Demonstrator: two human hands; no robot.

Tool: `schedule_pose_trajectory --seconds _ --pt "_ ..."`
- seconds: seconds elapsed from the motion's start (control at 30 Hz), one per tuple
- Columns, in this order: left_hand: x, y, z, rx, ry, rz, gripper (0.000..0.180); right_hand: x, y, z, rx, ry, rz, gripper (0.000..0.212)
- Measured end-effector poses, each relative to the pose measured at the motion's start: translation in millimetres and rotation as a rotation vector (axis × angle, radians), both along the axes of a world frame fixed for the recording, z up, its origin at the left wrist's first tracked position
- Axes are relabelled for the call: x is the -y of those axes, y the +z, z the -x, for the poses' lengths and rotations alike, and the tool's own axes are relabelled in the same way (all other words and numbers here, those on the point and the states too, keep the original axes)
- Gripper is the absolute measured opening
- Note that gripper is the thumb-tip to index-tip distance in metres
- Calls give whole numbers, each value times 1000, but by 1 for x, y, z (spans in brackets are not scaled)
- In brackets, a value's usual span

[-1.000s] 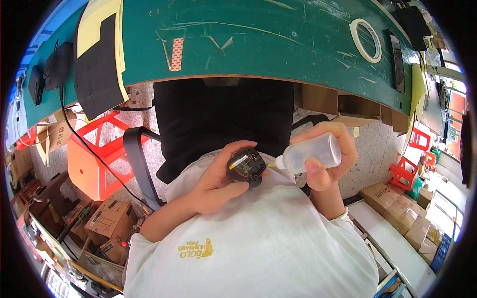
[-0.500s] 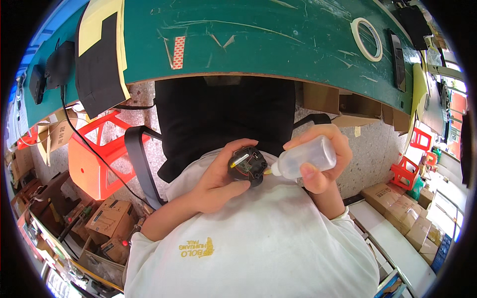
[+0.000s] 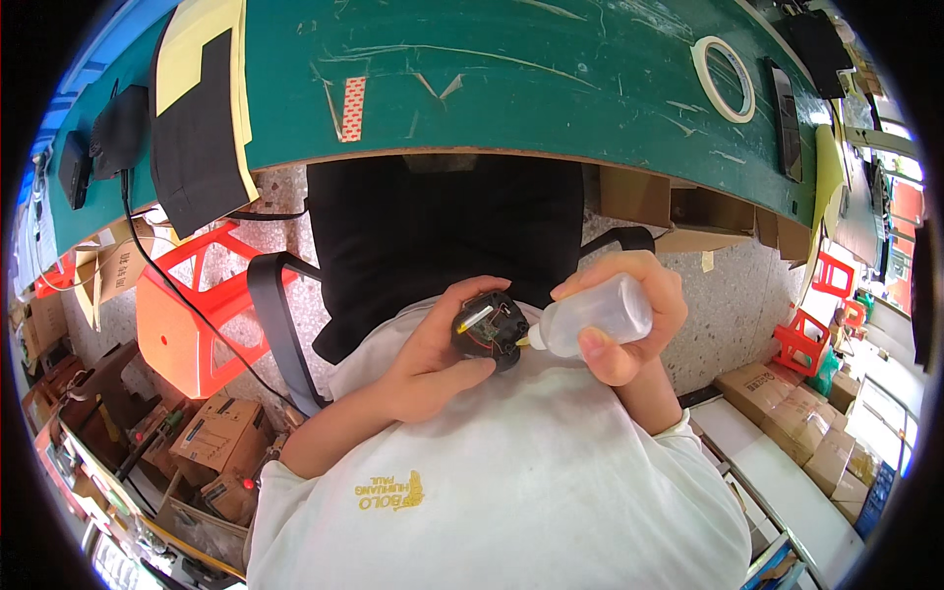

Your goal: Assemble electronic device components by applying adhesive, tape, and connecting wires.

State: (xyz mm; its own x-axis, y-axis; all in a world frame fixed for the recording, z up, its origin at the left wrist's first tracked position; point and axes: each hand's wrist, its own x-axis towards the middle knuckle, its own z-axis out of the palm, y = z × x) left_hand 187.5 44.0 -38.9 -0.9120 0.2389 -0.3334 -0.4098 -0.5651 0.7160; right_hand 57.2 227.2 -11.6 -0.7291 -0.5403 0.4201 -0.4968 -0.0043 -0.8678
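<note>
The fingers [image 3: 462,300] of the left hand [image 3: 428,359] were curled around a small round black part [image 3: 490,328], its open face showing bits of wire and metal, held close above the white shirt [image 3: 511,482]. The fingers [image 3: 615,270] of the right hand [image 3: 629,320] were wrapped tight around a clear squeeze bottle [image 3: 598,315], thumb pressed on its near side. The bottle lay almost level, its long axis running left to right, with the nozzle pointing left and its tip touching or all but touching the right edge of the black part. So the part sat just left of the right hand, and the left hand was the one holding it; the two hands were close together at chest height. Whatever was in the bottle looked clear or pale; how full it was I could not tell.

Beyond the hands stood a black chair [image 3: 442,236] with a curved armrest, tucked under the edge of a green bench [image 3: 511,79]. On the bench lay a roll of tape [image 3: 726,79] at the far right, a dark flat strip beside it, a black sheet over yellow sheets [image 3: 197,118] at the left, and a red-dotted strip [image 3: 351,108] between.

On the floor to the left stood an orange stool [image 3: 187,305] and open cardboard boxes [image 3: 211,447] holding small parts. More closed boxes [image 3: 787,413] were stacked at the right, near small red stools [image 3: 801,339].
</note>
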Motion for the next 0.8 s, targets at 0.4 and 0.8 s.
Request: schedule_pose_trajectory --seconds 0.4,0.8 --pt "-1 -6 -1 4 22 -114 74 -2 11 -1 215 -206 175 45" --pt "1 -4 1 -44 11 13 72 5 -2 2 113 16 122 33"
